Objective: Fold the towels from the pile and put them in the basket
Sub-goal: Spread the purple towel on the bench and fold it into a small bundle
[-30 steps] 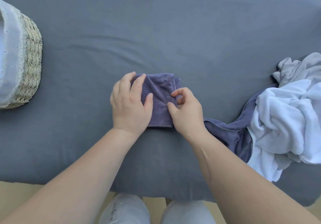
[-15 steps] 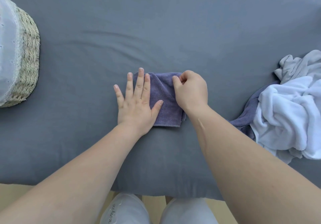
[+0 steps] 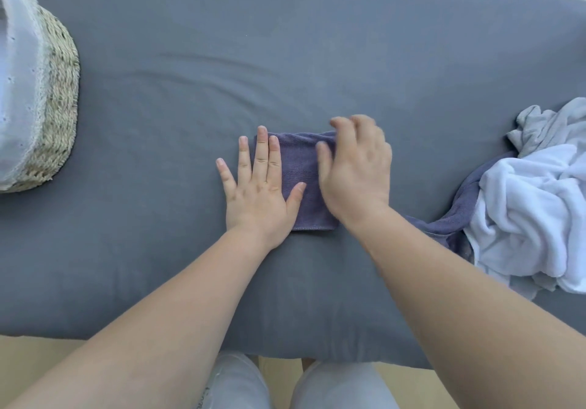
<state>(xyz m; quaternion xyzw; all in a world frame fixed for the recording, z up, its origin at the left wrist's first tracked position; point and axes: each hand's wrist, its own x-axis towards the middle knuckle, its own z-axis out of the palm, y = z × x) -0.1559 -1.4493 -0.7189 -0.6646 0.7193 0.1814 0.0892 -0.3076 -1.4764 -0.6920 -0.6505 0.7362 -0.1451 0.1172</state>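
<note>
A small purple towel [image 3: 299, 167], folded into a narrow rectangle, lies flat in the middle of the grey surface. My left hand [image 3: 260, 186] rests flat on its left half with fingers spread. My right hand [image 3: 356, 170] lies over its right half, fingers apart and blurred by motion. A pile of towels [image 3: 532, 209] in white, grey and purple sits at the right edge. The woven basket [image 3: 54, 107] with a white cloth liner stands at the far left.
The grey padded surface [image 3: 285, 59] spans the whole view, with its front edge just above my knees [image 3: 301, 383]. A purple towel from the pile trails toward my right forearm.
My right hand has gone from pinching the towel's top right corner to lying open over its right side. The left hand stays flat on the towel.
</note>
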